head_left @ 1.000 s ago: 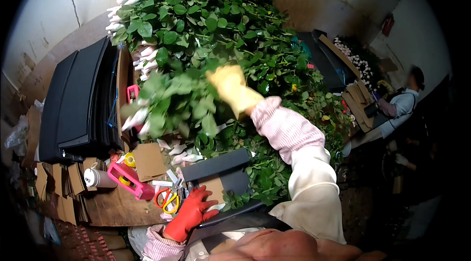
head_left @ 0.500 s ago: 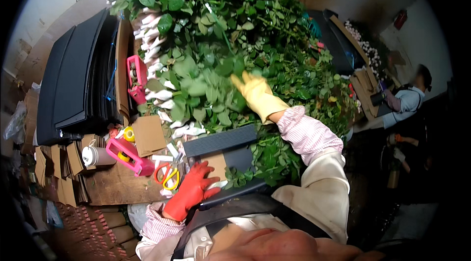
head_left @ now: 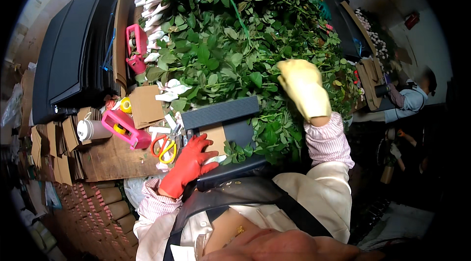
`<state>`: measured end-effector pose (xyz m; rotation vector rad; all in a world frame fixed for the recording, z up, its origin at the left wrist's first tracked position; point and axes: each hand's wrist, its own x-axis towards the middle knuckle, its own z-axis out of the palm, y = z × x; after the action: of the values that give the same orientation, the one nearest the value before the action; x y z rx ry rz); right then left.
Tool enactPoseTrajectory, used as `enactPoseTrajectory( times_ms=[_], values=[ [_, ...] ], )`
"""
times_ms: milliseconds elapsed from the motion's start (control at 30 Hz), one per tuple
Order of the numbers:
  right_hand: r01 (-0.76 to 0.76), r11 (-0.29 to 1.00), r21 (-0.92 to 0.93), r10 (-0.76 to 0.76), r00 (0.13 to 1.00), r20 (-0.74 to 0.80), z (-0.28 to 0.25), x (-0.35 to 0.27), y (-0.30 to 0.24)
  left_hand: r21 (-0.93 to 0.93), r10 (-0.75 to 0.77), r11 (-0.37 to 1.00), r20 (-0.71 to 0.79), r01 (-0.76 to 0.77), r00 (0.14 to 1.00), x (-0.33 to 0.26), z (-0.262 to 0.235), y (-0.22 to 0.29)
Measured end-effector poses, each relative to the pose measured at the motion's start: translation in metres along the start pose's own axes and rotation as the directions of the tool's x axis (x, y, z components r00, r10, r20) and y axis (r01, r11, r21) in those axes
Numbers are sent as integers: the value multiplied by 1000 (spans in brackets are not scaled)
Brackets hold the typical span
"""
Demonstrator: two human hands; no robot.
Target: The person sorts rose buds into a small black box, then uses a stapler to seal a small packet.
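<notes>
Cluttered with cardboard scraps, the wooden workbench ran under a great heap of leafy green stems, with white-wrapped flower heads poking out along the heap's left edge and stacked black trays lying further left; a pink tape dispenser, orange-handled scissors and a pale cup lay near the bench's front. The right hand, in a yellow glove, was pushed into the foliage at the heap's right side, its fingers curled downward among the leaves; whether they had closed on a stem could not be told, since the leaves hid the fingertips. The left hand, in a red glove, lay with fingers spread flat and holding nothing, pressing on a brown card that sat on a dark ribbed tray just before the person's chest. As a judgement, the picking would go best with the right hand closing low on one stem, clear of neighbouring leaves, and drawing it out along its length rather than sideways; the left hand would do well to keep the card pinned so that it could not slide. Another person sat well apart at the right.
</notes>
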<state>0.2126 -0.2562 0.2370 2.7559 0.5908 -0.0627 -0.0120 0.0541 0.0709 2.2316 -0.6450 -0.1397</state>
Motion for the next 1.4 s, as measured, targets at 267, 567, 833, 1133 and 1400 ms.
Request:
enactPoseTrajectory(
  times_ms=[267, 567, 833, 1133, 1400],
  values=[
    [123, 974, 189, -92, 982, -165, 57, 46, -28, -65, 13, 998, 26, -11, 1000, 1, -2, -3],
    [318, 848, 425, 92, 700, -708, 1, -1, 19, -8, 66, 998, -27, -66, 997, 0, 0, -6],
    [452, 685, 571, -295, 889, -349, 28, -119, 52, -330, -114, 942, -126, 67, 986, -10, 15, -12],
    [184, 974, 135, -206, 962, 177, 91, -136, 19, -146, -116, 984, -85, 102, 990, -7, 20, -12],
    [22, 997, 70, -35, 981, 193, 122, 22, -19, 81, -10, 996, -126, 20, 992, 21, 3, 2]
  ],
)
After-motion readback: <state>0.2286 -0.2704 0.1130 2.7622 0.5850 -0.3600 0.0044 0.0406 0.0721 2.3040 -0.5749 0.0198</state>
